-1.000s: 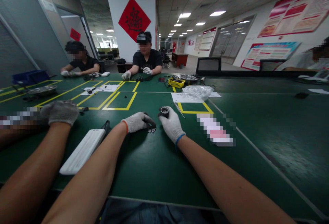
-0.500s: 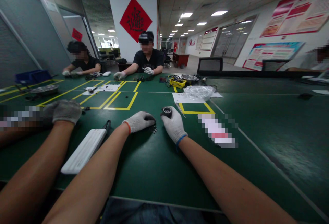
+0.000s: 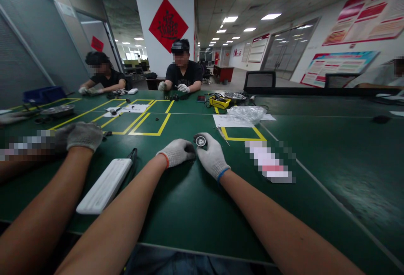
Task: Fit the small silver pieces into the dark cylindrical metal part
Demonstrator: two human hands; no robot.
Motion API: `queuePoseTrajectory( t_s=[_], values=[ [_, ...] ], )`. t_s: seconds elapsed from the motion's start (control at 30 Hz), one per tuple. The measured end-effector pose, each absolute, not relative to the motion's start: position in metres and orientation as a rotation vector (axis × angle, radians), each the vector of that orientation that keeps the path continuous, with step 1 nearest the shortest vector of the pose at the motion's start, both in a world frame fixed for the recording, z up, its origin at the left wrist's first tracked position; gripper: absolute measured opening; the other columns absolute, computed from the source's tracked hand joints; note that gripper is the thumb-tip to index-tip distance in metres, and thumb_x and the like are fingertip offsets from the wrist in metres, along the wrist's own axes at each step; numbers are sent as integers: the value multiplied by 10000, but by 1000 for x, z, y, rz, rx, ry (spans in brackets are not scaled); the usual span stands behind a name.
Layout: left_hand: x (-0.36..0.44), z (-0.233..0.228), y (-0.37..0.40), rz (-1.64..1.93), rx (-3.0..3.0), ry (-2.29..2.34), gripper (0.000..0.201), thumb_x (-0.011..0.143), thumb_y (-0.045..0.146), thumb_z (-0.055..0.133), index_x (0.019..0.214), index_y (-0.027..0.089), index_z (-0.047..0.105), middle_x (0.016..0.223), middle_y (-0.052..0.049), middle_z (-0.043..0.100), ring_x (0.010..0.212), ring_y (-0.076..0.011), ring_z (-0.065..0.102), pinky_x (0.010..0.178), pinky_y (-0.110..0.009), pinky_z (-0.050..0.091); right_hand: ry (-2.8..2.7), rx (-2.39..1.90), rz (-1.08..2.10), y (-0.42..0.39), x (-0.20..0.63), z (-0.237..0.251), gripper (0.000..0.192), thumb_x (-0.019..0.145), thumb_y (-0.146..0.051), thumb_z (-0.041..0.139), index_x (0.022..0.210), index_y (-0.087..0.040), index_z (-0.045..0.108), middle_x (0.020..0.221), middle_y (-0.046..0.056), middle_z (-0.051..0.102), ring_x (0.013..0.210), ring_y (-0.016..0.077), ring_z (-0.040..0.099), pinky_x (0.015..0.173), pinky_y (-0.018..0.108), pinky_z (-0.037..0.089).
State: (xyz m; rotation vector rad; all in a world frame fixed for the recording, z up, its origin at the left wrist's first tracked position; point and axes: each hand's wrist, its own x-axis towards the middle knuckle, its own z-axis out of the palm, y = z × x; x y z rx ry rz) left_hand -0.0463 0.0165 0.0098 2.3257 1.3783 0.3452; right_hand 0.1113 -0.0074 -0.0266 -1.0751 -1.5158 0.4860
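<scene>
My right hand (image 3: 213,155), in a white knit glove with a blue cuff, is closed around a small round dark part with a metallic ringed face (image 3: 200,141). That face is turned up toward me. Close on its left, my left hand (image 3: 177,153), gloved with an orange cuff, has its fingers bent together and pointing at the right hand. What those fingertips pinch, if anything, is hidden. Under them, a bit of small dark parts (image 3: 192,161) shows on the green table (image 3: 189,207), mostly covered by the glove.
A white power bank-like slab (image 3: 104,186) with a black cable lies left of my forearm. Beside it rests a co-worker's gloved hand (image 3: 84,136). Tweezers (image 3: 223,136), a plastic bag (image 3: 248,115) and a yellow tray (image 3: 219,101) lie ahead. Two people sit across the table.
My left hand has moved right, from the small metal rings to beside my right hand. The round part has tilted and shifted slightly left. Across the table, a co-worker's hand has drawn back.
</scene>
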Motion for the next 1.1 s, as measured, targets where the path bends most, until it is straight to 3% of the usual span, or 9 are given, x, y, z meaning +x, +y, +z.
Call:
queuePoseTrajectory(
  t_s=[0.3, 0.87, 1.1],
  values=[
    [-46, 15, 17, 410, 2432, 1475, 281, 883, 305, 606, 1054, 182, 792, 1036, -102, 758, 904, -234, 690, 821, -298, 518, -1505, -1103, 493, -6, 112, -28, 326, 685, -121, 528, 963, -212, 671, 924, 36, 737, 922, 231, 685, 885, 376, 555],
    [-40, 19, 10, 241, 2390, 1549, 192, 820, 282, 676, 953, 212, 796, 1014, -65, 768, 895, -216, 704, 804, -273, 526, -1479, -1166, 522, -7, 113, -26, 331, 648, -122, 519, 929, -224, 662, 883, 24, 731, 891, 225, 685, 868, 369, 559],
    [-43, 11, 16, 404, 2330, 1507, 180, 843, 248, 633, 982, 182, 725, 976, -81, 755, 882, -224, 692, 792, -309, 531, -1465, -1181, 560, -9, 113, -25, 268, 687, -165, 547, 922, -225, 661, 873, 30, 727, 893, 234, 685, 879, 387, 557]
  ],
)
